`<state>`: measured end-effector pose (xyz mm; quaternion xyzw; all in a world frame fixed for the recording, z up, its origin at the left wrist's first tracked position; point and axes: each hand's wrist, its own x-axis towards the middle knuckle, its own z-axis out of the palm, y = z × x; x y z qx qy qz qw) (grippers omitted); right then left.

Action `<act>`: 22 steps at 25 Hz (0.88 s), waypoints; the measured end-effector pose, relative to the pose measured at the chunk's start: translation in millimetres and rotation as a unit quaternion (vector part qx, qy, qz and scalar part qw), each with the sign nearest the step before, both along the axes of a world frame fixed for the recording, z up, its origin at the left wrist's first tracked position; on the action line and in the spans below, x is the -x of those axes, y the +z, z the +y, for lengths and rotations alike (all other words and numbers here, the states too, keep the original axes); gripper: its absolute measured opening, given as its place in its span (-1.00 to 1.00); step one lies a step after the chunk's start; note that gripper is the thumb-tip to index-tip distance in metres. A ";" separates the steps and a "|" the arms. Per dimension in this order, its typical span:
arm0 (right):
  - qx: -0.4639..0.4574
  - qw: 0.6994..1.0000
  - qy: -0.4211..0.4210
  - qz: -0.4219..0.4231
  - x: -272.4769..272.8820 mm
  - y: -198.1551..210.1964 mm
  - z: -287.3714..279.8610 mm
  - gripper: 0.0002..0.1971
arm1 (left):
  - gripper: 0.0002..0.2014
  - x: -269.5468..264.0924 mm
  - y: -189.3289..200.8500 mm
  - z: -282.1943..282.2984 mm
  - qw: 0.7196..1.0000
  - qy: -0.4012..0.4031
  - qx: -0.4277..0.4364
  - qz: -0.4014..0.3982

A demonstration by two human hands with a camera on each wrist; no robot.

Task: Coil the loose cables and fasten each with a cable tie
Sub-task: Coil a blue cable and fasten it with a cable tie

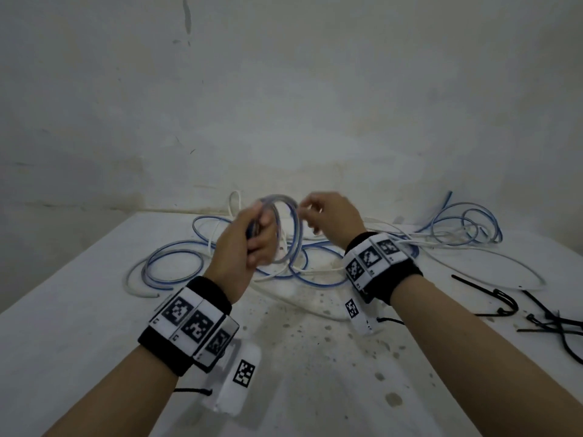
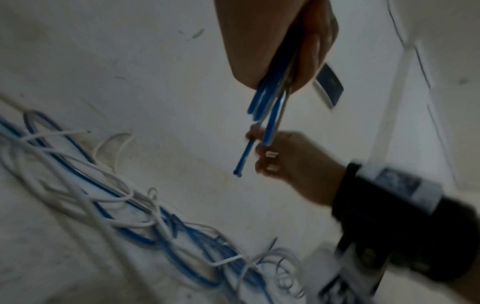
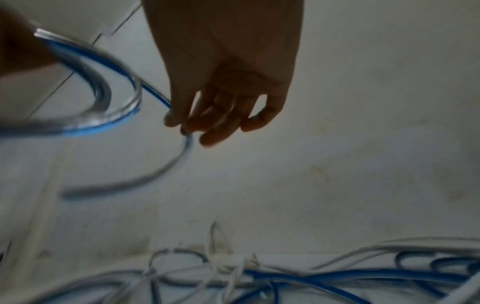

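My left hand [image 1: 261, 238] grips a small coil of blue cable [image 1: 280, 197] held up above the table; in the left wrist view the hand [image 2: 278, 82] clamps several blue loops [image 2: 270, 107] between thumb and fingers. My right hand [image 1: 307, 212] pinches a strand at the coil's right side. In the right wrist view its fingertips [image 3: 187, 125] pinch the blue cable where it leaves the coil [image 3: 122, 115]. The cable's free end [image 2: 241, 162] sticks out below the right hand [image 2: 285, 160]. Several black cable ties [image 1: 549, 320] lie on the table at the right.
A tangle of loose blue cable [image 1: 170, 257] and white cable [image 1: 321, 310] covers the back of the stained white table [image 1: 94, 310]. More blue loops [image 1: 467, 225] lie at the back right, by the white wall [image 1: 284, 105].
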<state>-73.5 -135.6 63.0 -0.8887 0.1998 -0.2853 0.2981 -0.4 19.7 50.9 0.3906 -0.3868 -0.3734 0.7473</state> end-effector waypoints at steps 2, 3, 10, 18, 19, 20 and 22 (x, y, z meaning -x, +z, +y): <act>-0.006 0.996 0.026 0.081 -0.5 -17.1 4.8 -0.73 | -0.65 -3.7 6.6 -2.5 0.998 -0.006 0.052 0.047; -0.039 0.993 0.054 0.102 0.0 -22.8 9.7 -0.71 | -0.63 -6.0 8.4 -4.2 0.996 -0.001 0.068 0.056; -0.228 0.962 0.150 0.025 14.2 -28.3 72.3 -0.57 | -0.40 -22.0 6.8 -11.9 0.998 0.052 0.031 -0.006; -0.384 0.908 0.109 -0.126 13.1 -15.1 99.1 -0.88 | -0.67 -4.9 1.4 -11.8 0.979 0.149 -0.037 -0.137; -0.400 0.901 0.099 -0.139 12.4 -13.3 100.0 -0.92 | -0.67 -4.8 0.4 -11.1 0.977 0.155 -0.050 -0.140; -0.415 0.892 0.098 -0.151 13.4 -10.4 98.9 -0.93 | -0.66 -4.2 0.0 -11.8 0.977 0.157 -0.061 -0.134; -0.397 0.897 0.117 -0.156 15.4 -8.4 100.3 -0.89 | -0.61 -1.7 -1.4 -9.2 0.983 0.149 -0.077 -0.081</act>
